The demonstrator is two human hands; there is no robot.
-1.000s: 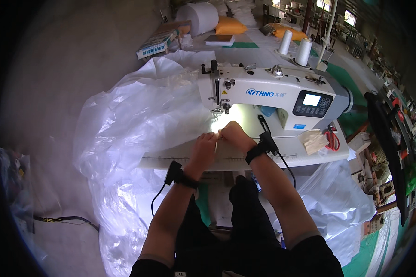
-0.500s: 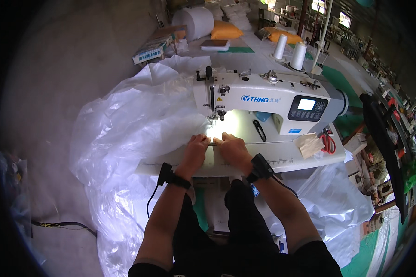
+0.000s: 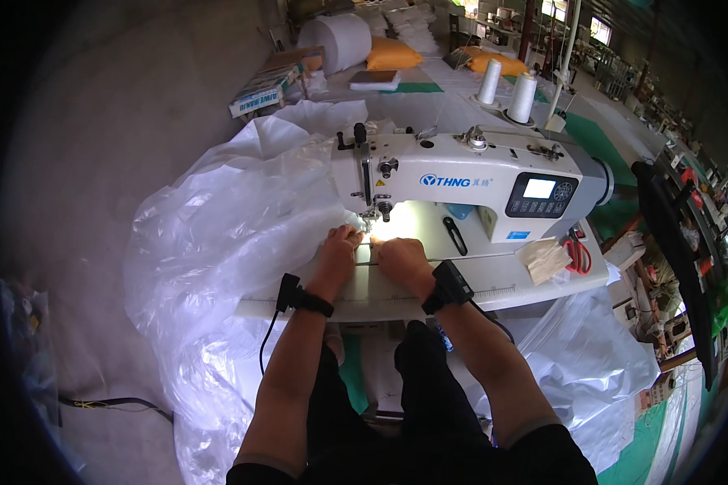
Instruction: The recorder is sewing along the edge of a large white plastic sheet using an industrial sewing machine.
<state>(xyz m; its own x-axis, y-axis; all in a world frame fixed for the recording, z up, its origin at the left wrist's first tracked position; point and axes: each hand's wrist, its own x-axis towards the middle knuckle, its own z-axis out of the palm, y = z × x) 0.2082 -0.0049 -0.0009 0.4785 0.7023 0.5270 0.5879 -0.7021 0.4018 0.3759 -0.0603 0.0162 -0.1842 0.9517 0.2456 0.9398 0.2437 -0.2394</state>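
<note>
A white sewing machine [image 3: 453,166] stands in front of me, its lamp throwing bright light under the head. Left of the needle area, my left hand [image 3: 337,252] is closed, fingertips pinching the edge of a translucent plastic sheet [image 3: 226,214]. That sheet spreads in a crumpled heap over the left of the table and hangs down. My right hand [image 3: 404,263] is curled just right of the needle, knuckles up; glare and the hand itself hide what its fingertips grip. Small black thread snips [image 3: 455,235] lie on the machine bed.
Red-handled scissors [image 3: 578,255] and a piece of brown paper [image 3: 542,259] lie at the table's right end. Two white thread cones [image 3: 522,99] stand behind the machine. More plastic sheeting [image 3: 586,356] hangs at the right. A black cable [image 3: 113,402] runs along the floor at left.
My left hand has shifted slightly up toward the needle. The fingers of my right hand have curled in more. The whole view has tilted a little.
</note>
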